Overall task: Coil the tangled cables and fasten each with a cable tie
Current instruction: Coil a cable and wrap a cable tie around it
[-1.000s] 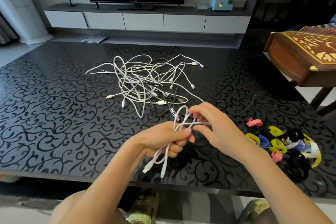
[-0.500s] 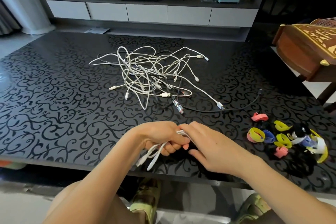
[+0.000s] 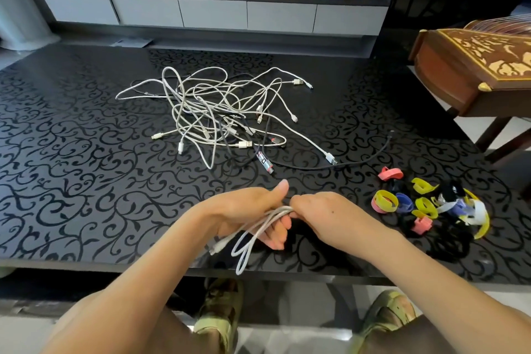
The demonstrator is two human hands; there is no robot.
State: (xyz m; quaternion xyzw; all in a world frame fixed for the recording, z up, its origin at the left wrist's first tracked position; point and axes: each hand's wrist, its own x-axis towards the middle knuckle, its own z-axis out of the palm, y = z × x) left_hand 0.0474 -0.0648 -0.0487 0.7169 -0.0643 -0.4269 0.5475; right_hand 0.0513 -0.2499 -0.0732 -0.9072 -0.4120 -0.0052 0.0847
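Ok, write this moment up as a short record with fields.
left hand: holds the looped white cable across its palm
right hand: pinches the same cable at the loops' far end
tangled cables: heaped mid-table, no hand on them
cable ties: coloured pile on the table, right of both hands
tie on held cable: none visible
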